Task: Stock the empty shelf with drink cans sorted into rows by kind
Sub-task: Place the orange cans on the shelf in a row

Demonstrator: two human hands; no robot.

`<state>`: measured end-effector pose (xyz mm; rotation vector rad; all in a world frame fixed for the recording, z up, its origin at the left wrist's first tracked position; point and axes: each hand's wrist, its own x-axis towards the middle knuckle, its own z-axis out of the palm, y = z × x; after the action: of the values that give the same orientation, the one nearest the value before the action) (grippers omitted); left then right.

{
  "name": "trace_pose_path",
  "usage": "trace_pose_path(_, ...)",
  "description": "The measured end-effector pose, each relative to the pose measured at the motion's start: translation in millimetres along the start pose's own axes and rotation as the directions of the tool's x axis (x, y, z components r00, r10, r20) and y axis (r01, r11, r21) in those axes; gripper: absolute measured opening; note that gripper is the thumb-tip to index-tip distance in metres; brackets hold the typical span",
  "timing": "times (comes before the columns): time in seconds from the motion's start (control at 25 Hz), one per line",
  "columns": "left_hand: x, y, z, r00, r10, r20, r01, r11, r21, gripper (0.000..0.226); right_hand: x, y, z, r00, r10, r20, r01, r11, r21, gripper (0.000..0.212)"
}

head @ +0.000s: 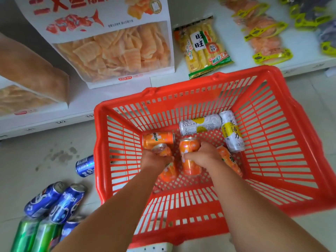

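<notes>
Both my arms reach down into a red plastic basket (pixel 283 135) on the floor. My left hand (pixel 154 160) is closed around an orange soda can (pixel 164 150). My right hand (pixel 203 155) grips another orange can (pixel 190 160) standing in the middle of the basket. A third orange can (pixel 158 140) lies at the back left, and a fourth (pixel 230 160) lies just right of my right wrist. Two white-and-yellow cans (pixel 200 124) (pixel 231 131) lie at the back right of the basket.
Blue Pepsi cans (pixel 54 200) and green cans (pixel 32 233) lie on the tiled floor to the basket's left, one blue can (pixel 85 165) against its wall. A low white shelf (pixel 76 106) behind holds large snack bags (pixel 112 44) and rice-cracker packs (pixel 203 46).
</notes>
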<state>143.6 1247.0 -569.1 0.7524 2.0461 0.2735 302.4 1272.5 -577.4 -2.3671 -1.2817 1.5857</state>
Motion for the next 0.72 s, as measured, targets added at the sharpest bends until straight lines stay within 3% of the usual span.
trace_pose_path(0.2, -74, 22, -51, 1.0, 0.011, 0.001, -0.01, 0.999, -0.033, 0.061, -77, -15, -21, 0.988, -0.055, -0.146, 0.062, 0.997, 0.041, 0.039)
trace_pose_path(0.48, -213, 75, -155, 0.996, 0.088, 0.015, -0.087, 0.994, -0.06, 0.063, -229, -55, -84, 0.957, -0.132, -0.258, 0.148, 0.988, 0.042, 0.053)
trace_pose_path(0.72, -323, 136, -245, 0.986, 0.167, -0.014, -0.168, 0.984, -0.056, 0.065, -352, -113, -160, 0.931, -0.205, -0.303, 0.238, 0.968, 0.075, 0.048)
